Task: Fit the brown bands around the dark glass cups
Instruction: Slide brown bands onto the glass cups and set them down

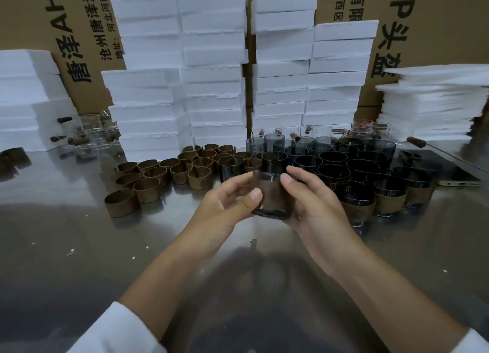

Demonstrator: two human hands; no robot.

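Steel table is carrying foam blocks at twelve o'clock. Roughly twenty bare dark glass cups are standing at one o'clock, about four finished cups at three, some twenty loose brown bands at ten. Left hand and right hand are curling round a held cup, band on, at centre. Glass is judged light, slick and fragile; gripping on the band is looking safest.

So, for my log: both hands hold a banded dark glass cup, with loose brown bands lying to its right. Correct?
No: the head view shows the loose brown bands left of the dark glass cup; left hand and right hand hold it.
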